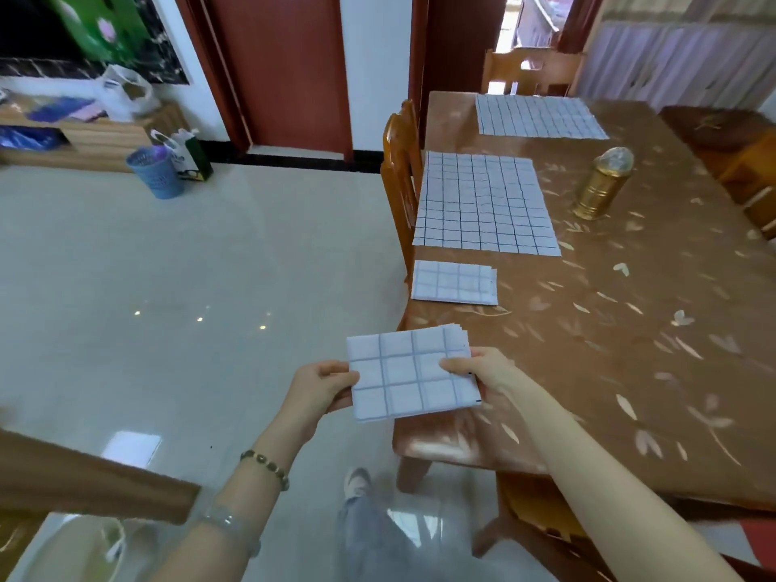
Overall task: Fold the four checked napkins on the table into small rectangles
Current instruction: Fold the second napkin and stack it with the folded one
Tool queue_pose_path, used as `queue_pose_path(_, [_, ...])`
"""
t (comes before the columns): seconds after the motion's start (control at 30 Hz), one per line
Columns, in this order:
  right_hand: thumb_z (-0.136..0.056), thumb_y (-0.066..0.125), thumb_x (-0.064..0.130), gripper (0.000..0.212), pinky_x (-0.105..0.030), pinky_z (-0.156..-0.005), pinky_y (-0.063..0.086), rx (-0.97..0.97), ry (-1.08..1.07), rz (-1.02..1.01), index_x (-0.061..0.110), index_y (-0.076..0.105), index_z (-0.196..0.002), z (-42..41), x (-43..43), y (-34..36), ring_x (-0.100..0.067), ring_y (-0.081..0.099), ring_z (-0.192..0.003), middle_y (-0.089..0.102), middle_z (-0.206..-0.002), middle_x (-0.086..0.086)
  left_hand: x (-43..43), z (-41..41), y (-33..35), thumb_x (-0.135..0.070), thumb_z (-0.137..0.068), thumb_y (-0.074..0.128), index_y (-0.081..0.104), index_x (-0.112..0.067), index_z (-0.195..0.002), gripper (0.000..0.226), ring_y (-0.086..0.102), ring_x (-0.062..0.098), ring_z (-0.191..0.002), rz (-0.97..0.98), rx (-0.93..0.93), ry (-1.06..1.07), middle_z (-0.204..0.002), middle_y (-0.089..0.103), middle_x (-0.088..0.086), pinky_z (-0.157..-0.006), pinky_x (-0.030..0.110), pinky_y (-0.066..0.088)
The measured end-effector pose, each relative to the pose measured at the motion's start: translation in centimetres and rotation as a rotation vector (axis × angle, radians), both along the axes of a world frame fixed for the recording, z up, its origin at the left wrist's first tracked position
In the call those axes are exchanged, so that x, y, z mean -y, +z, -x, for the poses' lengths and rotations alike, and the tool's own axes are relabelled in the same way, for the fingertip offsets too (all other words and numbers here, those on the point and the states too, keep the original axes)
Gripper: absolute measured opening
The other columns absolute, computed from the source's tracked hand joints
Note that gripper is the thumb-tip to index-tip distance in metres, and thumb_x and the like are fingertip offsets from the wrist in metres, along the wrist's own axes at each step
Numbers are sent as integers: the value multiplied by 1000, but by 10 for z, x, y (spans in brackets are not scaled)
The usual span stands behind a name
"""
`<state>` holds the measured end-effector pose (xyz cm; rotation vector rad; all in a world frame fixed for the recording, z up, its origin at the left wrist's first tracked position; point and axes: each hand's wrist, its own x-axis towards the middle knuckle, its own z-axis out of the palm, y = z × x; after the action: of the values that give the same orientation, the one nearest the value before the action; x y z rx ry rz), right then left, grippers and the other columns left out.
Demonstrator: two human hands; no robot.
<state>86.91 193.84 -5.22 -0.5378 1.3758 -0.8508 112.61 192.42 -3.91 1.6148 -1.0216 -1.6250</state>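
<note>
I hold a folded white checked napkin [409, 373] in the air over the near left corner of the brown table [630, 338]. My left hand [323, 386] pinches its left edge and my right hand [478, 369] pinches its right edge. A second folded napkin [454, 282] lies flat on the table just beyond. Farther along, one napkin [485, 201] lies spread out flat. Another spread napkin [539, 116] lies at the far end.
A gold cylindrical container [602, 184] stands on the table right of the spread napkin. Wooden chairs [401, 174] are tucked along the table's left side and far end. A blue basket [156, 172] and a low cabinet [84, 136] stand across the tiled floor.
</note>
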Motion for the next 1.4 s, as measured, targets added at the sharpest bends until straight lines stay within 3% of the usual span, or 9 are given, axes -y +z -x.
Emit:
queue_pose_path(0.27, [-75,73,-1,33,-48,-87,54,21,-96,32,-4,67,-106,-3,105,-19,-33,69,-95,71,-103,-17,114,-2,2,7,-85,62,61,-1,-82,8,68,11,-54,-34,81,-207,-57,69,1,-53,19,54])
queue_pose_path(0.53, [-78,67,-8,23,-28,-63,58,-3,-239,-10,-3,68,-100,27,145,-13,-19,72,-80,74,-93,-9,203,23,-5,7,-83,66,63,2,-86,6,71,19,-66,-93,83,-442,-75,71,13,-60,25,57])
queue_pose_path(0.73, [-73,74,-3,34,-38,-92,52,-106,-293,-153,6,69,-106,52,139,-24,-21,67,-100,72,-106,-8,238,51,-23,12,-84,61,60,2,-79,11,70,18,-62,-171,70,-611,-71,70,12,-57,25,57])
queue_pose_path(0.8, [-74,71,-6,29,-29,-74,57,-118,-359,-201,3,69,-102,52,133,-27,-17,70,-85,73,-95,-7,249,62,-32,13,-83,62,61,3,-80,10,70,16,-60,-198,92,-717,-67,71,10,-54,23,56])
queue_pose_path(0.87, [-74,71,-5,21,-20,-52,49,-161,-423,-246,6,71,-92,53,129,-26,-10,66,-62,70,-77,-4,260,71,-39,11,-82,64,63,5,-84,5,71,19,-64,-209,89,-797,-73,72,14,-57,24,57])
queue_pose_path(1.0, [-66,77,3,18,-42,-77,52,-279,-622,-338,12,74,-81,50,121,-27,-26,66,-81,72,-90,-14,290,98,-43,-7,-74,74,67,0,-91,19,72,26,-82,-194,107,-1108,-88,74,17,-80,39,58])
queue_pose_path(1.17, [-74,75,9,13,-21,-65,41,-485,-785,-470,17,71,-83,34,118,-10,-14,56,-88,64,-90,6,299,120,-44,9,-84,64,61,3,-82,6,64,4,-49,-208,106,-1331,-68,66,9,-49,14,50])
queue_pose_path(1.33, [-75,72,3,26,-10,-58,38,-582,-838,-494,6,72,-100,26,109,-18,-14,53,-85,61,-92,-5,290,130,-64,8,-82,67,65,6,-79,4,66,11,-49,-373,138,-1382,-58,69,9,-49,21,54])
queue_pose_path(1.4, [-73,71,2,28,-17,-62,41,-616,-819,-523,6,72,-101,28,109,-24,-15,54,-83,61,-88,-4,283,131,-75,6,-81,69,65,7,-78,5,66,13,-48,-452,180,-1351,-55,68,9,-47,21,52])
